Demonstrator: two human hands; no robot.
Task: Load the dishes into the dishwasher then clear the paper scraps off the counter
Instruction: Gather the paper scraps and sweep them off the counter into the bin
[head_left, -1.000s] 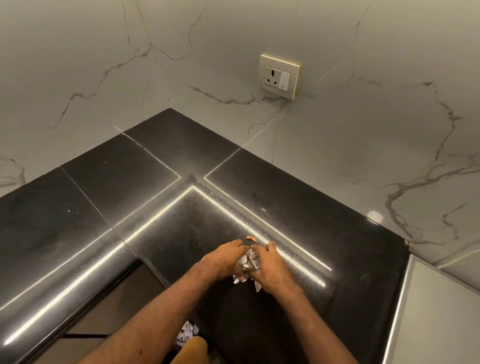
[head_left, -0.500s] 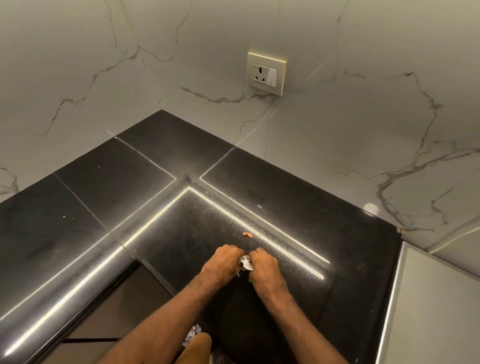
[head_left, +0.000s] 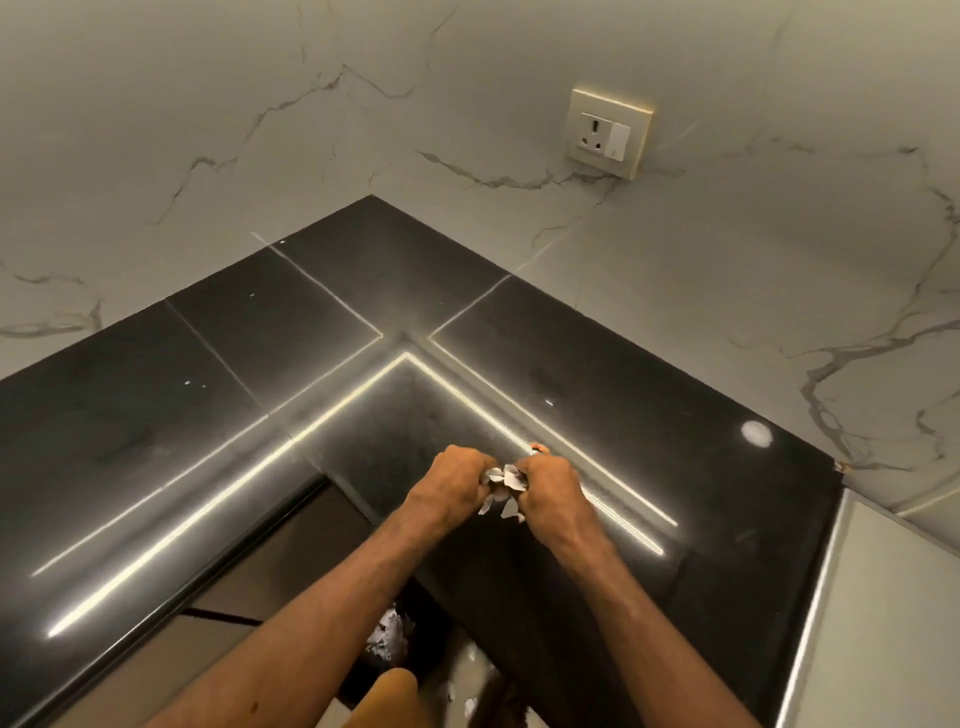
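Half a second ago the small orange scrap (head_left: 538, 447) lay apart on the counter (head_left: 649, 415), beyond the knuckles. Now both hands sit further forward, and it shows right at the far edge of the right hand (head_left: 553, 493), too close to tell whether a finger touches it. More white paper shows between the hands than before.

The left hand (head_left: 457, 480) and the right hand are pressed together, knuckles up, fingers curled inward. Between them they clamp a bunch of paper scraps (head_left: 503, 480). Crumpled white and grey pieces bulge out of the gap, and a few torn tips hang from the underside toward the person. The hands are over the black counter near its inner corner, just beyond the front edge, beside a bright strip of light reflected in the stone. Whether the bunch rests on the counter or is lifted off it cannot be told.

Both forearms reach in from the bottom of the view. Below them, past the counter's edge, a heap of torn paper (head_left: 387, 642) lies against something dark, with a few loose white bits (head_left: 470, 706) near it. A wall socket (head_left: 608, 132) sits on the marble wall (head_left: 208, 130) behind the corner, well apart from the hands. A round pale spot (head_left: 756, 432) shows on the counter to the right.
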